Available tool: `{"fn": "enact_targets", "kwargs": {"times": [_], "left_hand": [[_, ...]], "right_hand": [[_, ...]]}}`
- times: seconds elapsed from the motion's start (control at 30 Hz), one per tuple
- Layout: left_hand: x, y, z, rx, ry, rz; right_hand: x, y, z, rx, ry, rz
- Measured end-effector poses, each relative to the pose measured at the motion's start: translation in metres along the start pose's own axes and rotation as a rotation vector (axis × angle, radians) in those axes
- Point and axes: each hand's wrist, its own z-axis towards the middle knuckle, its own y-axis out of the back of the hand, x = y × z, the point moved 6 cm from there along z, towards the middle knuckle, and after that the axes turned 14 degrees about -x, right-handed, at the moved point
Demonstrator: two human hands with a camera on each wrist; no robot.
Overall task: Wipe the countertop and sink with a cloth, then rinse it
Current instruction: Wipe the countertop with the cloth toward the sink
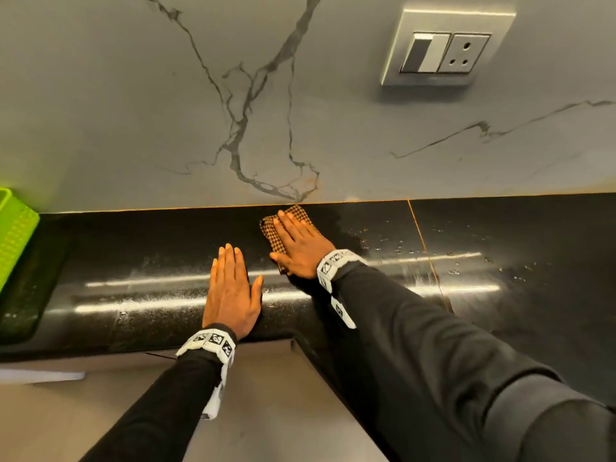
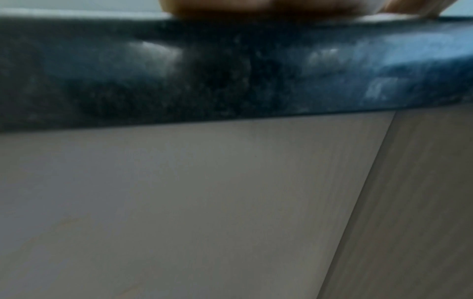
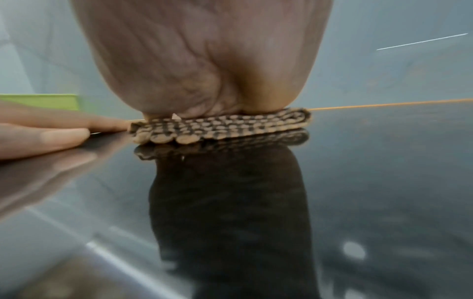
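Note:
A brown-and-black checked cloth (image 1: 274,228) lies folded on the glossy black countertop (image 1: 150,248), close to the back wall. My right hand (image 1: 298,243) lies flat on it, fingers straight, pressing it down; the right wrist view shows the palm (image 3: 204,60) on the cloth (image 3: 220,126). My left hand (image 1: 231,291) rests flat on the counter near its front edge, fingers straight and together, holding nothing. In the left wrist view only the counter's rounded front edge (image 2: 230,70) and a sliver of that hand (image 2: 256,8) show. No sink is in view.
Water droplets (image 1: 400,243) speckle the counter right of the cloth, past a slab seam (image 1: 425,248). A green plastic basket (image 1: 15,235) stands at the far left. A switch and socket plate (image 1: 445,48) is on the marble wall. Grey cabinet fronts (image 2: 179,202) lie below.

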Motion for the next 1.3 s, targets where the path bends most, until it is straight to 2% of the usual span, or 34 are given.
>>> {"fn": "enact_targets", "kwargs": {"times": [0.07,0.2,0.27,0.33,0.37,0.4,0.47,0.53,0.63,0.7,0.77,0.9,0.97,1.03,1.13,1.3], "left_hand": [[-0.001,0.001,-0.002,0.023,-0.007,0.011],[-0.003,0.002,0.002,0.033,-0.014,0.067],[-0.005,0.004,0.0,0.062,-0.012,0.078],[-0.005,0.004,0.0,0.052,-0.01,0.07],[-0.005,0.006,0.0,0.052,-0.004,0.059],[-0.006,0.006,0.001,0.05,-0.01,0.054],[-0.006,0.004,0.001,0.037,-0.023,0.048],[-0.002,0.001,0.002,0.024,-0.014,0.021],[-0.003,-0.001,0.003,0.009,-0.036,0.03],[-0.003,0.0,0.003,0.005,-0.033,0.026],[0.0,0.0,0.001,0.019,-0.029,0.045],[-0.003,0.002,0.002,0.052,-0.03,0.071],[-0.005,0.003,0.002,0.047,-0.024,0.075],[-0.003,0.002,0.002,0.05,-0.022,0.071],[-0.001,0.004,0.001,0.05,-0.018,0.059],[-0.004,0.004,0.002,0.047,-0.02,0.078]], "right_hand": [[-0.04,0.004,-0.01,-0.007,-0.08,0.032],[-0.14,0.02,-0.053,-0.068,-0.333,0.014],[-0.143,0.018,-0.061,-0.049,-0.458,0.026],[-0.115,0.015,-0.051,-0.098,-0.555,0.019],[-0.093,0.012,-0.041,-0.121,-0.538,0.015],[-0.066,0.009,-0.027,-0.126,-0.454,0.013],[-0.011,0.002,0.003,-0.086,-0.244,0.031],[0.023,-0.003,0.024,-0.03,-0.147,0.04],[0.017,-0.001,0.029,0.023,-0.077,0.016],[-0.01,0.005,0.015,0.027,-0.05,0.025],[-0.053,0.013,-0.008,0.004,-0.126,0.052],[-0.161,0.029,-0.073,-0.028,-0.396,0.022],[-0.191,0.031,-0.089,-0.029,-0.429,-0.008],[-0.194,0.028,-0.086,-0.035,-0.45,-0.012],[-0.184,0.024,-0.09,-0.056,-0.575,0.012],[-0.138,0.01,-0.189,-0.088,-0.606,-0.052]]}}
